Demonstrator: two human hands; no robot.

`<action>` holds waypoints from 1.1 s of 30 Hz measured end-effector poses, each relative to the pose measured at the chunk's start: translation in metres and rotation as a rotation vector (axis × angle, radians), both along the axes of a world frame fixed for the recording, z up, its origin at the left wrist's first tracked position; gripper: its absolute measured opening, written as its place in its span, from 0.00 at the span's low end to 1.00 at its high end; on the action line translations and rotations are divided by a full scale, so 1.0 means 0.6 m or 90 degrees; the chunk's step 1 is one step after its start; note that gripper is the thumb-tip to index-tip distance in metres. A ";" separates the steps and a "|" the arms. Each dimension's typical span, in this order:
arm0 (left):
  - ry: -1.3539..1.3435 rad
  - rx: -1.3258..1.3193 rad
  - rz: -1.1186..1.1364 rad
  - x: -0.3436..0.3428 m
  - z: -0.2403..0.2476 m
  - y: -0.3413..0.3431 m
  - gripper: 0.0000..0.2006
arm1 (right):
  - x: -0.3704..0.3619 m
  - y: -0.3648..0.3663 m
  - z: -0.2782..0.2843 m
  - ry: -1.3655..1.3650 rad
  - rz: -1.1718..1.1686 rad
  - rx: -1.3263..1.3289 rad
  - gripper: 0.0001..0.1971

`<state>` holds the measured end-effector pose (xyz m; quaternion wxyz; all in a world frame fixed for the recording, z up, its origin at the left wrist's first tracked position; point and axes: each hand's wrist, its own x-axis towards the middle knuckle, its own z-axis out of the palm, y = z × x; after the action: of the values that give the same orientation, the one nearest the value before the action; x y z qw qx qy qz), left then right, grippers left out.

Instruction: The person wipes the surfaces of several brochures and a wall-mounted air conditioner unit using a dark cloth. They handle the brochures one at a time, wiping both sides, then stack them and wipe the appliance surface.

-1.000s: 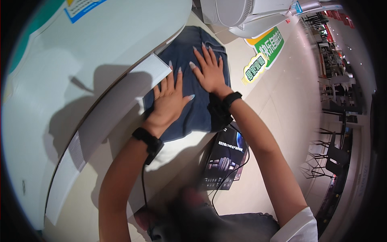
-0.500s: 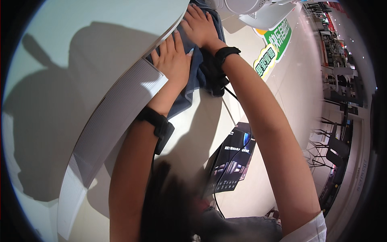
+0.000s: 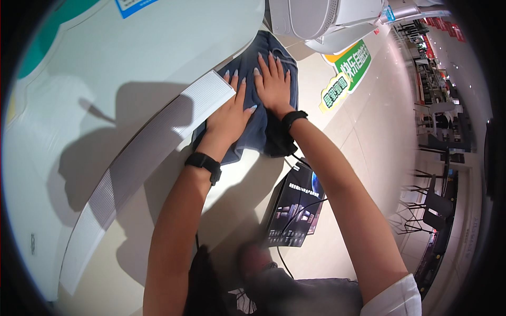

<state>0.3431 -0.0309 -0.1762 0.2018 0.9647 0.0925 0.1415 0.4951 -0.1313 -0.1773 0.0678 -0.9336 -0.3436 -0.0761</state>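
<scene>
A dark blue denim garment (image 3: 253, 129), which looks like shorts, lies spread on a pale surface in the upper middle. My left hand (image 3: 229, 120) rests on its left part, fingers stretched and pointing away from me. Beside it, a little farther off, my right hand (image 3: 274, 89) lies flat on the denim with its fingers apart. Both hands are open and press on the cloth without gripping it. The curved white ribbed panel (image 3: 142, 145) runs close along my left hand and overlaps the garment's left edge. Each wrist wears a black band.
A white rounded appliance (image 3: 305, 18) stands just beyond the garment. To its right are a green and a yellow sign (image 3: 337, 89). A black printed box (image 3: 295, 205) with a cable across it sits nearer me. Dark chairs (image 3: 437, 203) stand far right.
The view has shifted, so more of the garment's far end shows. Both hands have slid toward me over the denim and remain flat on it.
</scene>
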 end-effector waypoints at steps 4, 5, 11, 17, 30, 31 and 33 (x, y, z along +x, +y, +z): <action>0.065 -0.016 -0.029 -0.075 0.023 -0.018 0.34 | -0.086 -0.032 0.000 -0.001 -0.046 0.001 0.29; 0.068 -0.017 -0.037 -0.093 0.024 -0.024 0.34 | -0.109 -0.040 0.002 -0.004 -0.055 0.004 0.28; 0.084 -0.035 -0.089 -0.223 0.043 -0.053 0.35 | -0.258 -0.090 0.013 0.048 -0.098 0.008 0.28; 0.104 -0.042 -0.093 -0.347 0.058 -0.091 0.37 | -0.386 -0.140 0.033 0.125 -0.059 -0.006 0.29; 0.069 0.002 -0.148 -0.300 0.048 -0.083 0.33 | -0.342 -0.118 0.014 0.081 -0.126 0.034 0.31; 0.064 0.005 -0.158 -0.279 0.043 -0.077 0.33 | -0.324 -0.116 0.012 0.083 -0.136 0.037 0.31; 0.056 0.015 -0.175 -0.232 0.041 -0.063 0.33 | -0.279 -0.106 0.010 0.087 -0.153 0.046 0.31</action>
<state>0.2040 -0.0686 -0.1516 0.2034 0.9759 -0.0332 0.0710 0.3277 -0.1949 -0.1715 0.1151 -0.9680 -0.2206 -0.0325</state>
